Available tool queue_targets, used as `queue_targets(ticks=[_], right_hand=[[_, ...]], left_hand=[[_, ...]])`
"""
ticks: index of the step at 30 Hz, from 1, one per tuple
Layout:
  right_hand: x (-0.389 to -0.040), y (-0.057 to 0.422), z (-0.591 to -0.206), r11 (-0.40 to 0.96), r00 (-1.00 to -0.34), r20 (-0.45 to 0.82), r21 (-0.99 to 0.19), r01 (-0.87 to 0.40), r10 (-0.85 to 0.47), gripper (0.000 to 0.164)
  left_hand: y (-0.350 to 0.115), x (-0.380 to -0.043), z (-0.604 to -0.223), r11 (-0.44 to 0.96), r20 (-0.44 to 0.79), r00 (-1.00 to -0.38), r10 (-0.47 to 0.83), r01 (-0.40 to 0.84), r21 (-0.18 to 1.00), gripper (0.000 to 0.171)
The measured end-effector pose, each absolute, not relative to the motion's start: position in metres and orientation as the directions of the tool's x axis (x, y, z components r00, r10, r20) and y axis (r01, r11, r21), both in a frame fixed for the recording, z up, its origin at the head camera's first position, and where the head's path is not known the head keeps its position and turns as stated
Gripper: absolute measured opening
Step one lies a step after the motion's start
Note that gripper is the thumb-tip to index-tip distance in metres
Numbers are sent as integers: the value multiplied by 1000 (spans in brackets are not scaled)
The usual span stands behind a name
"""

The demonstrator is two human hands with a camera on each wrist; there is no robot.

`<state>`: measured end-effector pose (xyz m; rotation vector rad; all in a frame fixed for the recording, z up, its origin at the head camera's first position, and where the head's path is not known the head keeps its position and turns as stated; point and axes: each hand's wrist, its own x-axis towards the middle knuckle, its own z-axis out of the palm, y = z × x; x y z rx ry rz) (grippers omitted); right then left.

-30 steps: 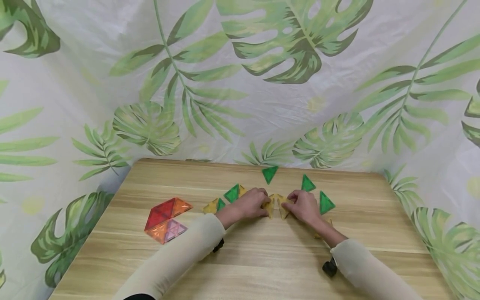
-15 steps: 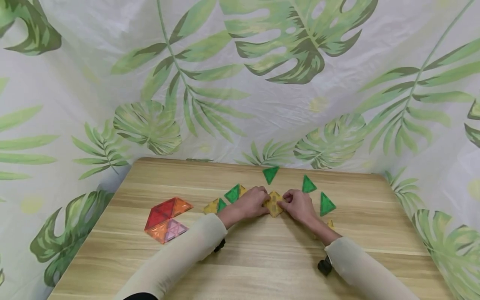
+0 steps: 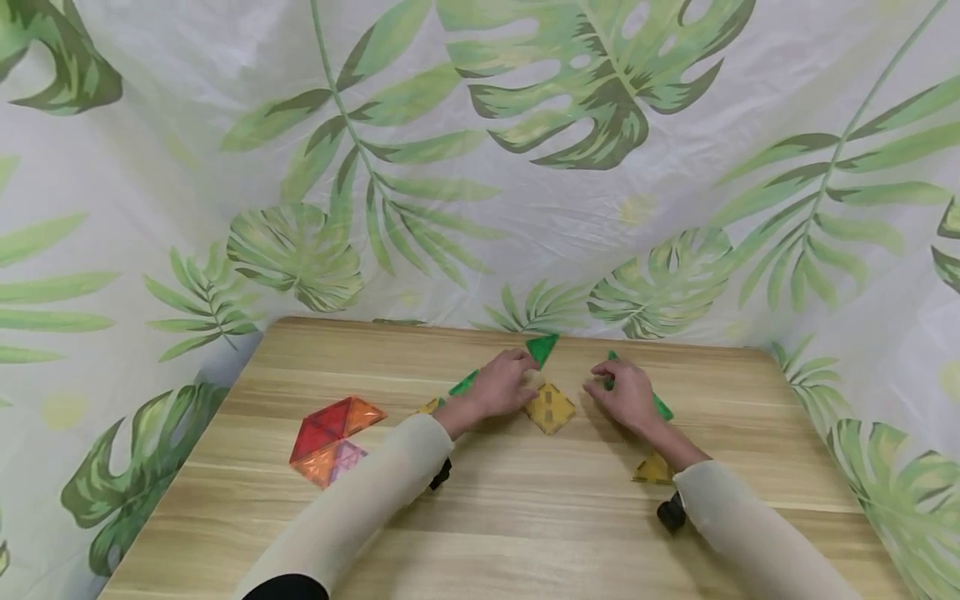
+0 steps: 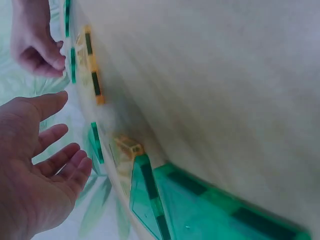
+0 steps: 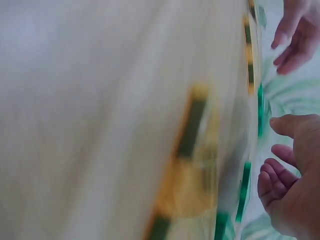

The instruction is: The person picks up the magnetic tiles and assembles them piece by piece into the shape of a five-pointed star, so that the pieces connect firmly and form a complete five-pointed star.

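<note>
Two yellow triangular magnetic tiles [image 3: 550, 410] lie edge to edge as a diamond in the middle of the table. Just left of them is my left hand [image 3: 500, 386], fingers spread and relaxed, holding nothing; the left wrist view shows its bare palm [image 4: 40, 175]. My right hand [image 3: 628, 393] is to the right of the diamond, its fingers loosely bent around nothing. Beneath and beside it, green triangle tiles [image 3: 663, 407] are partly covered. Behind the left fingertips lies another green triangle [image 3: 542, 348]. Left-side green [image 3: 463, 384] and yellow tiles [image 3: 430, 406] are partly hidden by the left arm.
A cluster of red [image 3: 324, 427], orange [image 3: 364, 412] and pale purple tiles [image 3: 347, 458] lies on the left of the wooden table [image 3: 540, 533]. Near the right forearm is a yellow tile [image 3: 652, 469]. A leaf-patterned cloth [image 3: 420, 208] hangs behind the table.
The two yellow tiles were brought together into a diamond. Both hands then let go; the right moved away to the right and the left lifted slightly back.
</note>
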<state>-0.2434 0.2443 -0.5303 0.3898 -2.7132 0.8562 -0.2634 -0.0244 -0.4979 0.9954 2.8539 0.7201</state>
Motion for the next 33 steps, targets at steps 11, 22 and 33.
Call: queue_targets(ticks=[11, 22, 33], right_hand=[[-258, 281, -530, 842, -956, 229, -464, -274, -185, 55], [-259, 293, -536, 827, -970, 139, -507, -242, -198, 64], [-261, 293, -534, 837, -957, 157, -466, -288, -243, 62]], left_hand=[[-18, -298, -500, 725, 42, -853, 520, 466, 507, 66], [-8, -311, -505, 755, -19, -876, 481, 403, 517, 72], [-5, -308, -509, 796, -100, -885, 455, 353, 491, 73]])
